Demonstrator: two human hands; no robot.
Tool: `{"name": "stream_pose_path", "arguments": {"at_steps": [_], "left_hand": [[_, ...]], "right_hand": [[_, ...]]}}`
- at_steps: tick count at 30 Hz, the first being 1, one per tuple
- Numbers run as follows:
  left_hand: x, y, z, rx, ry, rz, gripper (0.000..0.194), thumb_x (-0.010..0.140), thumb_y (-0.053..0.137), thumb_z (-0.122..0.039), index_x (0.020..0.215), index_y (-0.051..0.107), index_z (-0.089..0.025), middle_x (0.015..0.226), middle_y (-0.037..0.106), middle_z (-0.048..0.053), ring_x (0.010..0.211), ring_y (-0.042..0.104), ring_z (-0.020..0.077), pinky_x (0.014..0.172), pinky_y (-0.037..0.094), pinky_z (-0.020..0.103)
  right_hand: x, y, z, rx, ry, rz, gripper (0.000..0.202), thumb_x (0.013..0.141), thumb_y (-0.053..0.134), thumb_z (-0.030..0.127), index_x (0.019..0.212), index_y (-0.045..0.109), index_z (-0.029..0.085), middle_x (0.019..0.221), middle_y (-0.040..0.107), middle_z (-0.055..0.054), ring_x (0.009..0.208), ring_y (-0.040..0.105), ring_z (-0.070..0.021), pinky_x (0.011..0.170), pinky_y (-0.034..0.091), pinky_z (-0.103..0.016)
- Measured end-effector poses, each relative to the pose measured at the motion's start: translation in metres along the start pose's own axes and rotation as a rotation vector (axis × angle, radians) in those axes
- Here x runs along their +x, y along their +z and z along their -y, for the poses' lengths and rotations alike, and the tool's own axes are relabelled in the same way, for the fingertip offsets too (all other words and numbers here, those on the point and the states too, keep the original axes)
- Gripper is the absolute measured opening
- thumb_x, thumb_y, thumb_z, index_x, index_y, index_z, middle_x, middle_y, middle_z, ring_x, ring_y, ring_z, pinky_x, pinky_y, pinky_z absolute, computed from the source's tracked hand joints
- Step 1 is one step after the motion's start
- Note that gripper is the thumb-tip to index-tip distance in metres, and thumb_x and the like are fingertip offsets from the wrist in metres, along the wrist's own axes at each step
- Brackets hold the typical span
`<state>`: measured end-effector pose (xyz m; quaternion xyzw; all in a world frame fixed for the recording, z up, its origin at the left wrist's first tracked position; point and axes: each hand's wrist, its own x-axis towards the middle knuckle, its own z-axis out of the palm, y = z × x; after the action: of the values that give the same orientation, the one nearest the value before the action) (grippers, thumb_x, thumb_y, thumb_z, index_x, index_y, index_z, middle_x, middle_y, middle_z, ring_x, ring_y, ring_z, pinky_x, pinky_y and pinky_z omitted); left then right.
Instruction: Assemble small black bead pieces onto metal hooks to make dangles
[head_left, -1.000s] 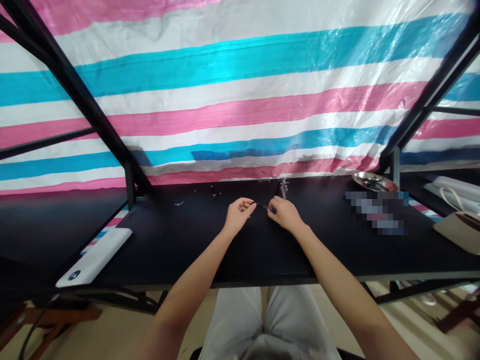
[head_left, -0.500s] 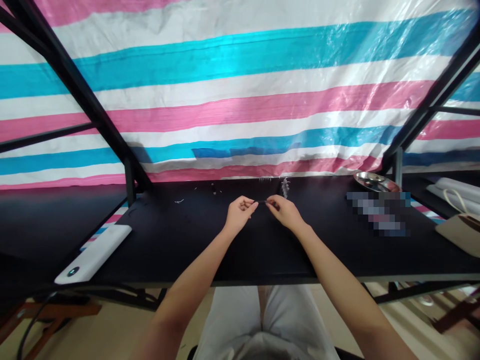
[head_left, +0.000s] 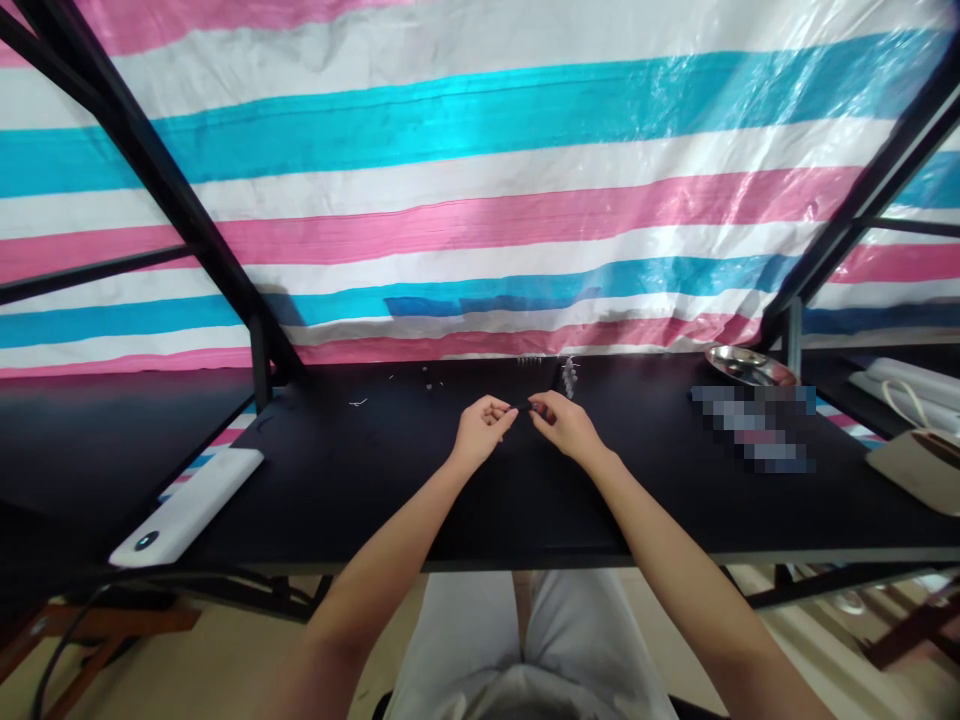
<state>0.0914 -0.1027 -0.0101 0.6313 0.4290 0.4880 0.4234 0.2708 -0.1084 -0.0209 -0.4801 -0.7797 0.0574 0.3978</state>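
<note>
Over the black table, my left hand (head_left: 482,428) and my right hand (head_left: 564,422) face each other with fingertips almost touching. Between them is a small dark piece (head_left: 523,407), pinched from both sides; it is too small to tell its kind. Just beyond my right hand stands a cluster of small grey pieces (head_left: 570,378) in a line. A row of similar small pieces (head_left: 529,359) lies at the table's back edge. Thin white bits (head_left: 358,402) and a few tiny dark and grey parts (head_left: 427,378) are scattered to the left of my hands.
A white oblong device (head_left: 187,508) with a round dark display lies at the left of the black table (head_left: 337,490). A shiny metal dish (head_left: 750,366) and a blurred-out patch are on the right. Beyond them sits a beige bag (head_left: 915,468). Striped plastic sheeting (head_left: 480,230) hangs behind.
My right hand has shifted very slightly left, closer to the left one. The dark piece between the fingertips looks a little turned. Everything else stays in place.
</note>
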Motion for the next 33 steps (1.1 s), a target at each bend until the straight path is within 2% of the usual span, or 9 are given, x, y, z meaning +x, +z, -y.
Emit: {"name": "stream_pose_path", "arguments": {"at_steps": [13, 17, 20, 24, 28, 33], "left_hand": [[0.000, 0.001, 0.001, -0.016, -0.013, 0.028, 0.028, 0.068, 0.065, -0.039, 0.077, 0.054, -0.015, 0.057, 0.052, -0.004, 0.041, 0.045, 0.0045, 0.041, 0.038, 0.017], [0.000, 0.002, 0.001, -0.053, -0.010, 0.023, 0.031, 0.067, 0.066, -0.039, 0.084, 0.054, -0.015, 0.057, 0.051, -0.005, 0.042, 0.045, 0.0042, 0.042, 0.039, 0.017], [-0.001, 0.004, 0.002, -0.070, -0.028, 0.047, 0.034, 0.067, 0.067, -0.038, 0.089, 0.057, -0.015, 0.062, 0.055, -0.003, 0.042, 0.046, 0.0041, 0.042, 0.038, 0.018], [-0.001, 0.005, 0.002, -0.068, -0.049, 0.074, 0.030, 0.067, 0.067, -0.037, 0.086, 0.059, -0.014, 0.062, 0.058, -0.001, 0.042, 0.048, 0.0048, 0.042, 0.039, 0.018], [-0.001, 0.005, 0.001, -0.095, -0.053, 0.051, 0.031, 0.067, 0.067, -0.036, 0.086, 0.058, -0.013, 0.060, 0.058, -0.001, 0.043, 0.048, 0.0053, 0.041, 0.040, 0.018], [0.002, 0.005, 0.008, -0.082, -0.020, 0.022, 0.027, 0.069, 0.065, -0.035, 0.084, 0.057, -0.013, 0.060, 0.056, -0.002, 0.044, 0.048, 0.0058, 0.043, 0.041, 0.019]], "right_hand": [[0.000, -0.005, 0.005, -0.003, -0.004, 0.034, 0.023, 0.081, 0.049, 0.028, 0.101, 0.059, 0.020, 0.080, 0.058, -0.002, 0.059, 0.051, -0.0099, 0.062, 0.045, -0.023], [0.000, -0.005, 0.008, 0.017, -0.008, 0.014, 0.021, 0.083, 0.048, 0.028, 0.098, 0.060, 0.021, 0.077, 0.058, -0.002, 0.062, 0.052, -0.0112, 0.063, 0.045, -0.023], [0.000, -0.002, 0.012, 0.050, -0.029, 0.007, 0.020, 0.083, 0.048, 0.028, 0.097, 0.060, 0.020, 0.079, 0.058, -0.003, 0.062, 0.053, -0.0113, 0.064, 0.045, -0.024], [0.000, 0.004, 0.015, 0.113, -0.063, 0.019, 0.020, 0.083, 0.047, 0.027, 0.097, 0.059, 0.020, 0.080, 0.059, -0.003, 0.064, 0.053, -0.0115, 0.064, 0.046, -0.024], [-0.001, 0.011, 0.016, 0.235, -0.035, 0.011, 0.022, 0.084, 0.045, 0.026, 0.102, 0.056, 0.019, 0.084, 0.061, -0.004, 0.069, 0.056, -0.0122, 0.065, 0.047, -0.025], [-0.002, 0.017, 0.018, 0.332, -0.036, 0.069, 0.032, 0.083, 0.045, 0.022, 0.115, 0.047, 0.020, 0.087, 0.062, -0.004, 0.069, 0.057, -0.0115, 0.066, 0.047, -0.026]]}}
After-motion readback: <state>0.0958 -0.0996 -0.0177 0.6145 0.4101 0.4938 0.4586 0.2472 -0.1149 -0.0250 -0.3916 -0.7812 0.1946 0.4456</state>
